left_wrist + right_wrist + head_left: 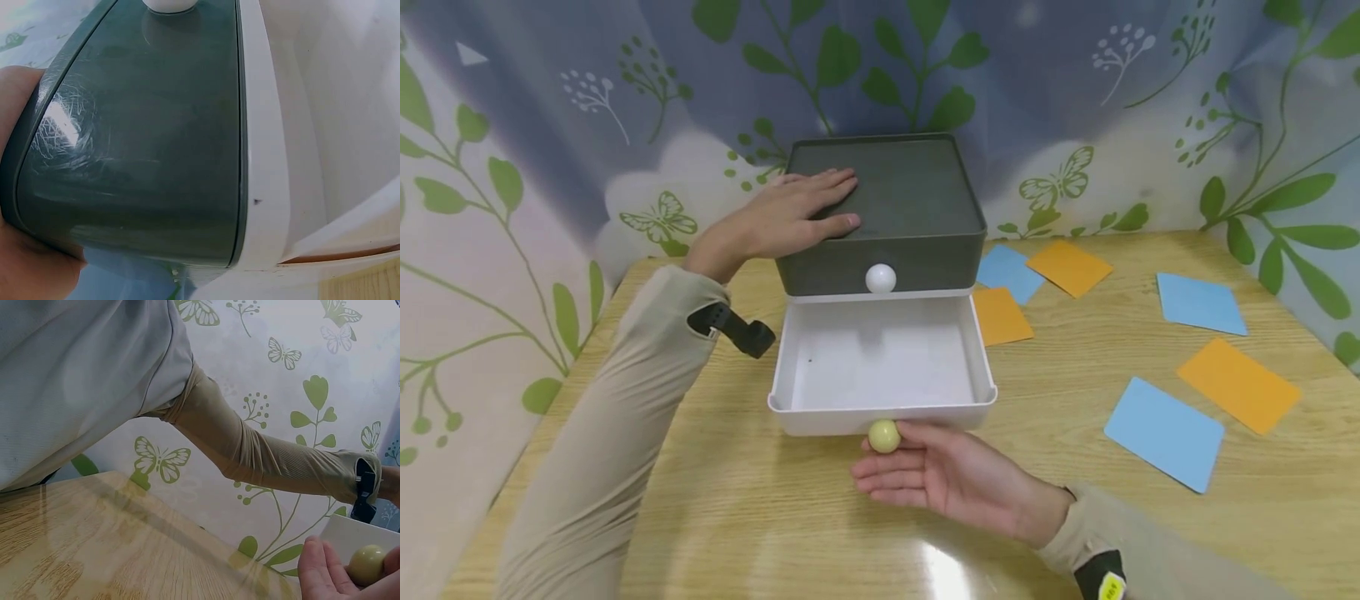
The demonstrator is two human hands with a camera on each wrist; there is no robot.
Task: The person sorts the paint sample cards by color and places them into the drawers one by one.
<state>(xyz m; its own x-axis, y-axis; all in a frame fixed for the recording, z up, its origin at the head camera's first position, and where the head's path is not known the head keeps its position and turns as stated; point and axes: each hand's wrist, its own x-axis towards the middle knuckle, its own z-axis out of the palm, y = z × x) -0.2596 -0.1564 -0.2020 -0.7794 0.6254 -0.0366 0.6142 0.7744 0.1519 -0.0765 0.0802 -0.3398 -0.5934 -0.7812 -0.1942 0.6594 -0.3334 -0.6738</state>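
Note:
A small two-drawer storage box (917,187) with a dark grey-green top stands toward the back of the table. My left hand (790,212) rests on the left part of its top, fingers spread flat. The upper drawer, with a white knob (881,278), is closed. Below it, the white lower drawer (880,421) is pulled out toward me, its inside bare. At its front, my right hand (951,479) pinches the round yellow-green knob (884,436) between thumb and index finger, the other fingers extended below. That knob (367,565) also shows beside the fingers in the right wrist view.
Several blue and orange cards lie on the wooden table to the right, among them a blue card (1165,435) and an orange card (1240,385). Two orange cards and a blue one lie close beside the box. A leaf-patterned curtain (700,100) hangs behind.

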